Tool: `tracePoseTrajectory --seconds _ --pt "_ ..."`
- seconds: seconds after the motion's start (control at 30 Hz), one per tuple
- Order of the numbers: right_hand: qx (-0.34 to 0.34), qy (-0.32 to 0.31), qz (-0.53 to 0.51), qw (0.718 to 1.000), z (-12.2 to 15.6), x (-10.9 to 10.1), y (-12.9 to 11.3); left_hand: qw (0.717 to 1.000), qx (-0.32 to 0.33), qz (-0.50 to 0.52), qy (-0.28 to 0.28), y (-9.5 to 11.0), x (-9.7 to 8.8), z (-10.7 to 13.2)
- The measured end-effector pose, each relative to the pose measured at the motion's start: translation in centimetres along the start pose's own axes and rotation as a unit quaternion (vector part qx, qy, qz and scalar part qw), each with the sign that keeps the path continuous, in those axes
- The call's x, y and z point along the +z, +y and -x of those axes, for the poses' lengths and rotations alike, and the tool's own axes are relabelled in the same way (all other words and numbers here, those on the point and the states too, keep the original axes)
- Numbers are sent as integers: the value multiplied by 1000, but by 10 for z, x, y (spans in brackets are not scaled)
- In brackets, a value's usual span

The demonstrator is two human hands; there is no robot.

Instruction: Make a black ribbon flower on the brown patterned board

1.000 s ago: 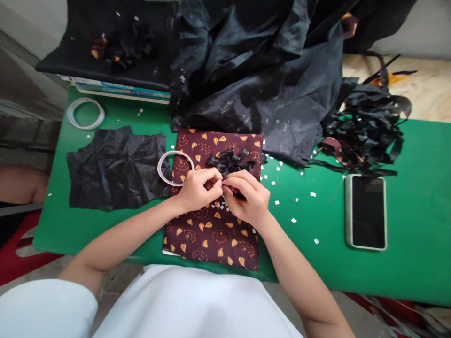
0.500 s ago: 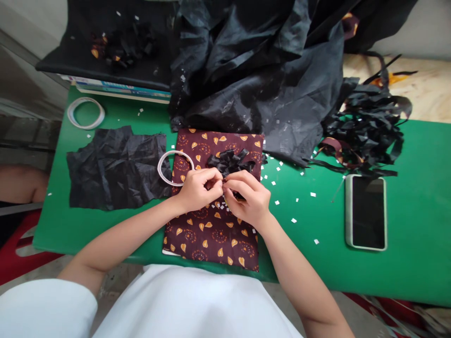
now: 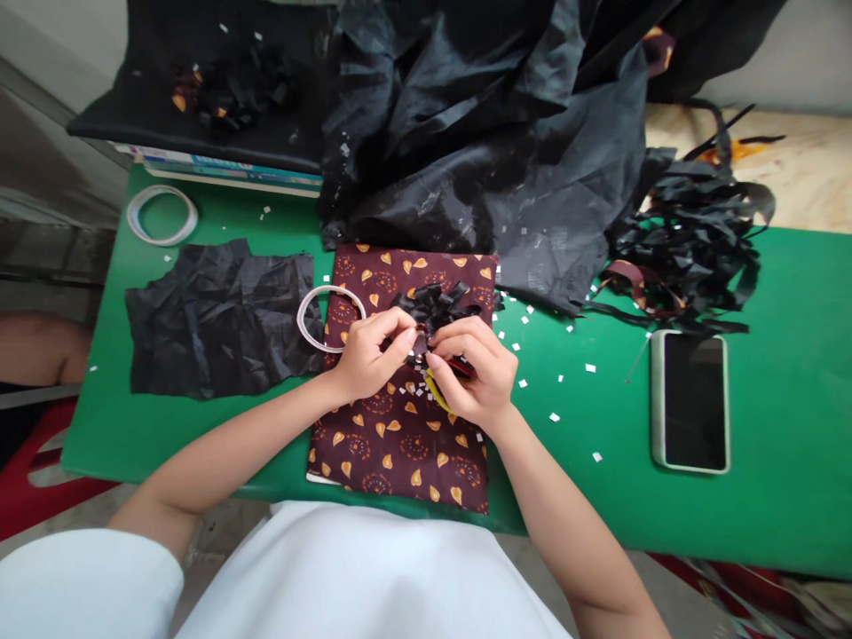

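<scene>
My left hand (image 3: 373,353) pinches a small dark strip (image 3: 421,343) between thumb and forefinger. Close on its right, my right hand (image 3: 476,368) has its thumb and fingertips curled at the same strip; what exactly they grip is too small to make out. Partly hidden under the right palm is a curved yellow and red thing (image 3: 437,391), perhaps a tool's handle. Both hands work over a maroon cloth-covered board (image 3: 392,453) with orange leaf shapes. Just beyond the fingers lies a bunch of black fabric strips (image 3: 436,304). A white tape roll (image 3: 304,330) rests by my left wrist.
Black cloth (image 3: 466,177) covers the back of the green table (image 3: 785,399). A cut black piece (image 3: 219,328) and another tape roll (image 3: 187,222) lie left. Rightward are a phone (image 3: 696,404), a heap of black strips (image 3: 698,231) and scattered white bits. Someone's limb (image 3: 43,346) shows far left.
My fingertips have moved slightly apart, so the dark strip between them shows. The right hand has shifted a little right, uncovering more of the yellow and red thing.
</scene>
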State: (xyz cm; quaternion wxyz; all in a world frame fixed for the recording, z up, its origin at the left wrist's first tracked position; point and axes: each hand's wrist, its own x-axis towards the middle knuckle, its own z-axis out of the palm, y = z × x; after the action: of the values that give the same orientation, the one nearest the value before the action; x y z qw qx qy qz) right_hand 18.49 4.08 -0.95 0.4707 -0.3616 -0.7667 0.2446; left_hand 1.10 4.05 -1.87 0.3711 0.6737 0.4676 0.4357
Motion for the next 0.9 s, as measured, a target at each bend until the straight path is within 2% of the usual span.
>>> tracePoseTrajectory --seconds 0.13,0.33,0.53,0.7,0.9 --pt "-4 -1 -9 1000 1 1 0 1000 -6 11 -16 -2 0 1" --pt "62 1 23 998 4 1 0 999 19 8 -24 -4 0 2" --pt "26 6 36 999 4 3 2 996 74 34 -39 -4 1 0" --pt "5 28 25 999 3 4 3 998 50 14 -43 -5 2 -1" --pt "-33 39 35 998 2 4 5 997 56 25 -40 -7 4 0"
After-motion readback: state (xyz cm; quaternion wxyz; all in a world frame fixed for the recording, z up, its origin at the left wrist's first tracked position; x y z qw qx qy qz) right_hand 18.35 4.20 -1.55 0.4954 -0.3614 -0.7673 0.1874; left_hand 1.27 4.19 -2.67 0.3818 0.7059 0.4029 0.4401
